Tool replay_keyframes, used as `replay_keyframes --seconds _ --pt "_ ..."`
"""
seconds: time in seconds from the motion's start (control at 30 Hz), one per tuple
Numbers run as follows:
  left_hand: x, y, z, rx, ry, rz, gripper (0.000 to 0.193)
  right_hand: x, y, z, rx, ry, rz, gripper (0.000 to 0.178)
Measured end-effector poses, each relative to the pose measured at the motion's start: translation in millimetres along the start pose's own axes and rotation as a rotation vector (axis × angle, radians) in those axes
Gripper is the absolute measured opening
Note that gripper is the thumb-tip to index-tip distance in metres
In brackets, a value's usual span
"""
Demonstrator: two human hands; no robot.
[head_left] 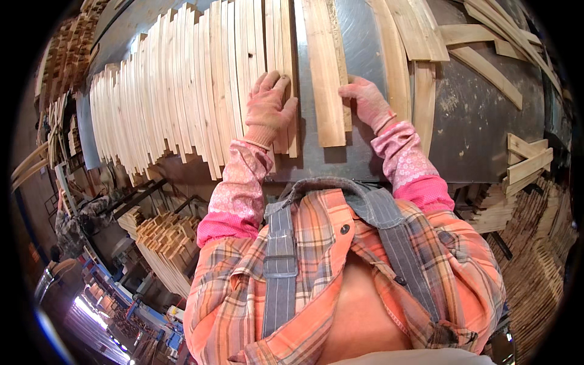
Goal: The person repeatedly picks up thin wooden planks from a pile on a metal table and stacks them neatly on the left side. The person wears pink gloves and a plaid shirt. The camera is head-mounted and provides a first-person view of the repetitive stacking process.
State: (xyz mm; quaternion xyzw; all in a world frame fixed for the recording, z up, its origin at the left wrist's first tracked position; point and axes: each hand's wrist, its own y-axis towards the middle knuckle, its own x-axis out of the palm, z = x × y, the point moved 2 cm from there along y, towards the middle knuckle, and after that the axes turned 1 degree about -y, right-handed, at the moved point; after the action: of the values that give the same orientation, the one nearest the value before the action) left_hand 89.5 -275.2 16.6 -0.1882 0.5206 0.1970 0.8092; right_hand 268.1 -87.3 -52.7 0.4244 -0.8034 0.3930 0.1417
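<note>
My gloved left hand (267, 108) lies with its fingers apart on the right end of a long row of narrow wooden strips (201, 85), set side by side with uneven ends. To the right of that row, a wider pale board (323, 73) lies lengthwise on the dark metal tabletop (304, 167). Gripping its right edge is my gloved right hand (368, 102), thumb on top; the other fingers are partly hidden. A rough-edged piece of wood (342, 55) shows along and under that edge.
More boards (395, 61) lie right of my right hand. Loose offcuts (490, 73) are scattered at the far right of the table, with short crossed pieces (528, 159) at its corner. Stacked wood (164, 243) stands below on the left, and another pile (529, 243) on the right.
</note>
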Motion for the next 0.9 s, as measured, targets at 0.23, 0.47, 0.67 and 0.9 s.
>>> replay_keyframes --seconds 0.23,0.47,0.67,0.9 --pt "0 25 23 -0.103 -0.074 0.063 0.072 57 -34 -2 -0.055 -1.153 0.341 0.044" --pt "21 64 51 -0.112 0.286 -0.075 0.088 46 -7 -126 -0.139 -1.553 0.468 0.065" --pt "25 60 43 -0.098 0.201 -0.020 0.083 -48 57 -225 0.139 -2.028 0.700 0.116" --pt "27 59 45 -0.067 0.159 0.059 0.081 -68 57 -263 0.037 -1.879 0.329 0.098"
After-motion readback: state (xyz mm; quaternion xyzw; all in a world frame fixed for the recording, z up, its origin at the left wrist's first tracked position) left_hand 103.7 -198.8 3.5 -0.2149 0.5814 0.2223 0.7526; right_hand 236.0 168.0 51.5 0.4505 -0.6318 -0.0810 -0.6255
